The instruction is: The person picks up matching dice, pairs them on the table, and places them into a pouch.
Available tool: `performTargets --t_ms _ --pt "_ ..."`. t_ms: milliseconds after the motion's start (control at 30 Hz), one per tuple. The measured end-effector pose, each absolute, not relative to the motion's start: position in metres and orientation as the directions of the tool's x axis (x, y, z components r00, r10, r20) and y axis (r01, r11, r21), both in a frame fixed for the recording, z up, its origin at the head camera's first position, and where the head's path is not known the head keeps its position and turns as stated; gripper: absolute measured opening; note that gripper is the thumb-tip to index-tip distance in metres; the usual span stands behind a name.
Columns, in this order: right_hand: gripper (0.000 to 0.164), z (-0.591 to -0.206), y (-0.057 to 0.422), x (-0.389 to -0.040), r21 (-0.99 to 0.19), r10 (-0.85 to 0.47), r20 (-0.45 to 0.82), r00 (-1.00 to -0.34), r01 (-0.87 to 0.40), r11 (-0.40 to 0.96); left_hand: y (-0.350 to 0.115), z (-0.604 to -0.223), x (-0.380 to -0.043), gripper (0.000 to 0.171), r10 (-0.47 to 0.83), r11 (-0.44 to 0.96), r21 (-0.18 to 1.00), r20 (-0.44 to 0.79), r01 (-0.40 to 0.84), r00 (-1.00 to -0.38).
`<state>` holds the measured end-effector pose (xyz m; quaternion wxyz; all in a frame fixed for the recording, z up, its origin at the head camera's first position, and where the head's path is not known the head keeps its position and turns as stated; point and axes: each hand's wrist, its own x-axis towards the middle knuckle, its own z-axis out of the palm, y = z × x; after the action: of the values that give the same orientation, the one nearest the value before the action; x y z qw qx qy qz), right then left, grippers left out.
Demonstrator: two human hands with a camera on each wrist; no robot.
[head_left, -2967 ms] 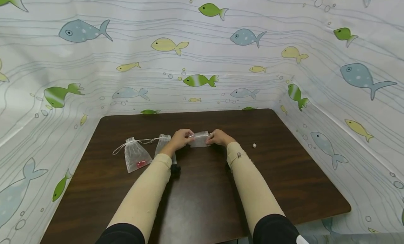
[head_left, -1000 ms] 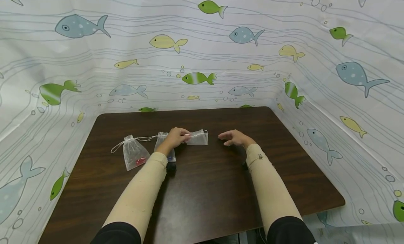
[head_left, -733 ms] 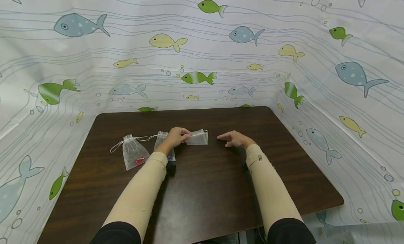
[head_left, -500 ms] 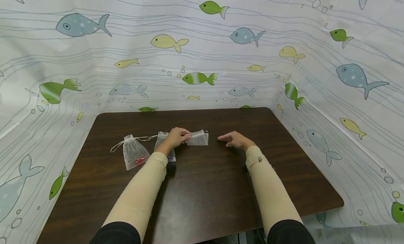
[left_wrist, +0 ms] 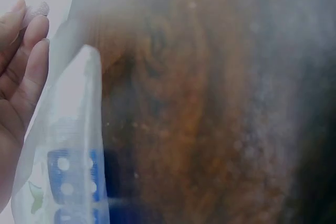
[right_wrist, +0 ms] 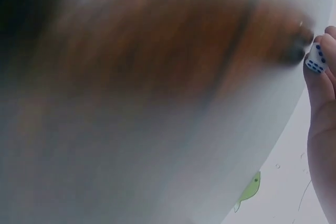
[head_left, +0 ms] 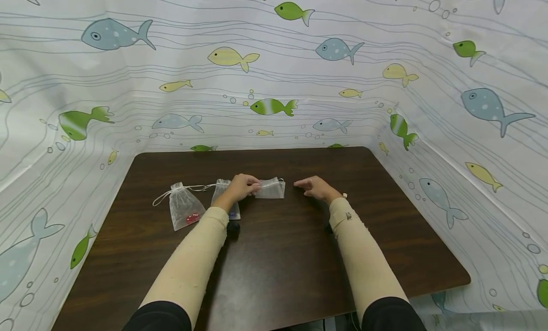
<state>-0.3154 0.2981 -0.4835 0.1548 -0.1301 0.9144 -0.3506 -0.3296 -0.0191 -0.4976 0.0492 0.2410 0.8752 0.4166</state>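
Observation:
My left hand point(head_left: 240, 187) pinches the top of a sheer white drawstring pouch point(head_left: 272, 189) lying on the table; whitish mesh shows between its fingertips in the left wrist view. My right hand point(head_left: 316, 187) is held just to the right of this pouch, apart from it. In the right wrist view its thumb and finger pinch a white die point(right_wrist: 316, 59) with blue pips; the head view hides that die. Partly behind my left hand lies a second pouch point(head_left: 220, 188), with blue dice point(left_wrist: 68, 174) inside. Farther left, a third pouch point(head_left: 181, 205) contains red dice point(head_left: 192, 218).
Another small white die point(head_left: 345, 195) lies on the brown table point(head_left: 274, 255) by my right wrist. The pouches' white cords point(head_left: 198, 188) stretch between the two left pouches. A fish-patterned curtain point(head_left: 274, 69) surrounds the table's back and sides.
Three seconds ago both hands were at the right-hand pouch. My right hand has since moved off it to the right, and lately hardly moves. My left hand has kept its place.

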Motion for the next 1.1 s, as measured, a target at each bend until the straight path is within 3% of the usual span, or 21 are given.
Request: performTargets --t_ms 400,833,1100 --pt "0.050 -0.486 0.275 -0.325 -0.695 -0.373 -0.128 -0.919 -0.185 0.695 -0.018 -0.495 -0.329 0.019 0.455 0.542 0.752 0.113 0.375 -0.883" --pt "0.051 -0.490 0.267 -0.325 -0.696 -0.347 -0.198 -0.917 -0.117 0.708 -0.019 -0.494 -0.329 0.020 0.454 0.545 0.755 0.100 0.365 -0.885" --pt "0.047 -0.488 0.270 -0.323 -0.703 -0.378 -0.175 -0.909 -0.153 0.694 -0.019 -0.495 -0.328 0.020 0.451 0.543 0.758 0.100 0.362 -0.887"
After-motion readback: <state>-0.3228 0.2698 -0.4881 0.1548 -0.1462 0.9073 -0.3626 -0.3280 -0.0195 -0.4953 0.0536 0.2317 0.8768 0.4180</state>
